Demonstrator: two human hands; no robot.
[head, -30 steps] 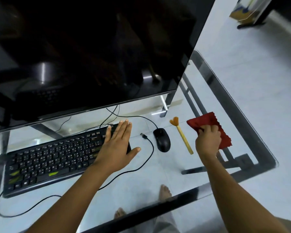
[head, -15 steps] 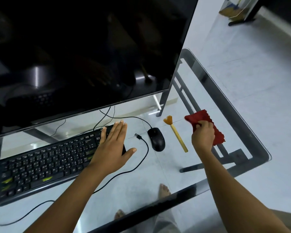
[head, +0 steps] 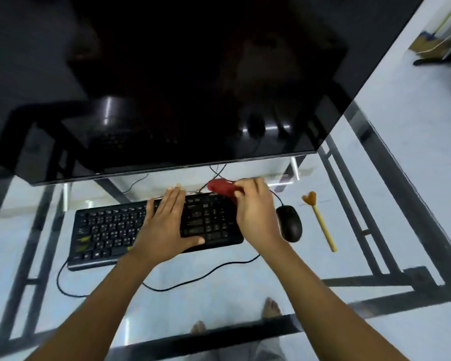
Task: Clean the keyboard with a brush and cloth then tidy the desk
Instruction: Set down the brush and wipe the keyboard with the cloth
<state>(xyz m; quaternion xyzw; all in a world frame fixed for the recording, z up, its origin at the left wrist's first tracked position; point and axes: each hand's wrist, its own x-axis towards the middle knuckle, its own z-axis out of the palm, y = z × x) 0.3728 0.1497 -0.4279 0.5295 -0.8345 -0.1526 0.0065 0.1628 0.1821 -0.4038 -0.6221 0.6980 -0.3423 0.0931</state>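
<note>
Hands both work over the black keyboard (head: 110,227), which lies flat on the glass-topped desk w/ dark metal frame (head: 232,334), just in front of the big dark monitor (head: 193,87). The left hand (head: 164,225) rests palm-down on the keys, approx. mid-board. Its fingers are straight and close together, pointing to the far edge, w/ the thumb stuck out to the right near the front edge. It grips nothing, just lies flat.

The right hand (head: 255,214) is at the kbd's far right corner, fingers curled in, pinching a bunched-up red cloth (head: 220,187) btwn fingertips and thumb. The cloth sticks out left of the fingers, over that corner and close under the monitor's bottom edge. It's motion-blurred, so can't tell if it touches the keys.

The brush w/ yellow wooden handle and orange bristles (head: 320,222) lies on the glass to the right, well apart from both hands, bristle end away from the person. A black mouse (head: 289,225) sits btwn kbd and brush, just beside the right hand and apart from the brush.

A thin black cable (head: 235,262) loops across the glass in front of the kbd, passing under both forearms. More cables run behind the kbd, under the monitor. Through the glass show a pale floor and the person's bare feet (head: 271,307). At the top right of the view there are items on the floor, too small to make out.
</note>
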